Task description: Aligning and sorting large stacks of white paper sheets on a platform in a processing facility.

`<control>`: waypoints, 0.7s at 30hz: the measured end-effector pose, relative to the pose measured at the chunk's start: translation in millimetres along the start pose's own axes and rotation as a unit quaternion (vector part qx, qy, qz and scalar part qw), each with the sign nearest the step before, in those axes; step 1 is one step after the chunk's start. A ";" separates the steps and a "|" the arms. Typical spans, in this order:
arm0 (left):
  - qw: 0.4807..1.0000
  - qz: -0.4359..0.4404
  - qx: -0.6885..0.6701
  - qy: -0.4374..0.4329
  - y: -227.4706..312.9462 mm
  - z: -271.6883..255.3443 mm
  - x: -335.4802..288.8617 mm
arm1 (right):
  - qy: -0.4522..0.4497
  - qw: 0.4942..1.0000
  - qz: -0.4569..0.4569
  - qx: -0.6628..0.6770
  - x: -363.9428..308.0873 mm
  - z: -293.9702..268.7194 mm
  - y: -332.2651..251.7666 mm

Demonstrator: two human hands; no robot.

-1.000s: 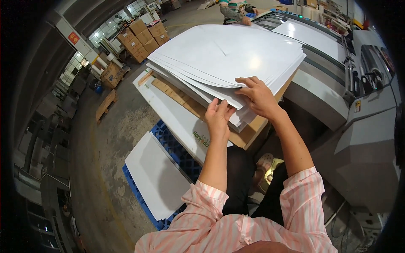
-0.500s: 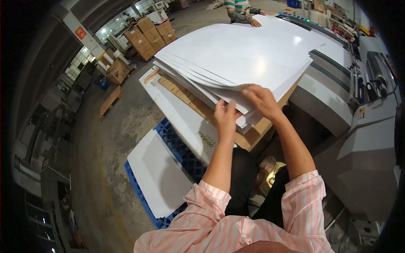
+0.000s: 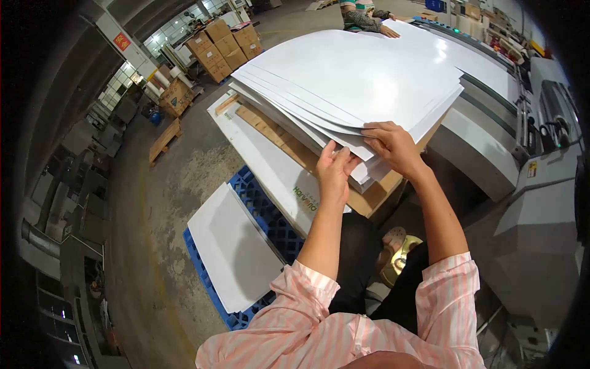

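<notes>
Large white sheets of paper (image 3: 332, 74) lie in a stack, their near edges fanned apart and slightly curled. My right hand (image 3: 396, 147) pinches the near edge of the top sheets, fingers above and thumb lower down. Just left of it, my left hand (image 3: 335, 172) is at the near corner of the lower sheets, its fingers bent but apart. Whether its fingertips reach between the layers is hard to see. Under the paper shows a brown cardboard layer (image 3: 369, 203). Across the stack, a co-worker's hand (image 3: 389, 31) rests at the far edge.
A long white printed board (image 3: 270, 166) runs along the stack's left side. Lower left, a smaller white stack (image 3: 233, 252) lies on a blue pallet (image 3: 252, 190). A grey machine (image 3: 528, 234) stands close on the right. Cardboard boxes (image 3: 224, 49) and a wooden pallet (image 3: 166, 141) are farther off.
My right hand has shifted slightly right and turned on the top sheets, whose raised edge has lowered. My left hand's fingers have moved a little apart. The whole view has shifted slightly.
</notes>
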State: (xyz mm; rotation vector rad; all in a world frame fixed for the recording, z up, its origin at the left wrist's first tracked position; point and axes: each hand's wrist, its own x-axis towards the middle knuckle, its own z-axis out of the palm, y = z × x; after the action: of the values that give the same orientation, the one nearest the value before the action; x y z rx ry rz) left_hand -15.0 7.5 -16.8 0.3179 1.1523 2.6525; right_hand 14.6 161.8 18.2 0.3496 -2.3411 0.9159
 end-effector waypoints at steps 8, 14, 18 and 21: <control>0.999 -0.014 0.027 0.019 0.6 -1.3 3.2 | 0.026 0.979 -0.130 -0.152 -2.5 -8.6 -17.9; 0.998 -0.011 0.059 0.032 -3.1 -1.1 6.4 | -0.011 0.989 -0.109 -0.099 -6.3 -17.0 -10.6; 0.997 0.007 0.072 0.022 -1.2 -2.8 4.1 | 0.007 0.987 -0.124 -0.106 -6.2 -12.8 -18.4; 0.999 0.013 0.045 0.013 -1.7 2.9 -0.5 | 0.018 0.987 -0.106 -0.122 -7.4 -13.0 -11.3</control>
State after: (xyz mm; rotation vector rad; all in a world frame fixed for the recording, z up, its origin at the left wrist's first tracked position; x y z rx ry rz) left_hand -13.4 10.4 -16.1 0.3167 1.2861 2.6393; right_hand 31.0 162.7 27.1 0.4652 -2.2971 0.5252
